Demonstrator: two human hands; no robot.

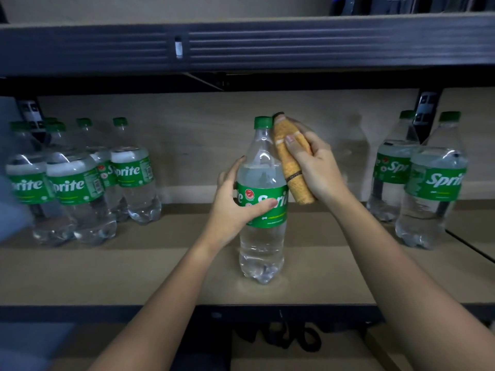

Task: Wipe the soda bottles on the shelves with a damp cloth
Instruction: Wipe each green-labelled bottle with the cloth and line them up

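A clear Sprite bottle point(263, 245) with a green cap and green label stands upright at the middle of the wooden shelf point(160, 277). My left hand point(235, 202) grips it around the label, thumb across the front. My right hand point(313, 167) holds an orange-yellow folded cloth point(290, 159) pressed against the bottle's right shoulder and neck. Several more Sprite bottles point(77, 183) stand grouped at the left of the shelf. Two others point(434, 183) stand at the right.
A dark metal shelf beam point(241, 46) runs overhead, close above the bottle caps. The shelf's dark front edge point(80, 314) lies below my forearms. A black tangled strap or cord point(292, 336) lies on the level beneath.
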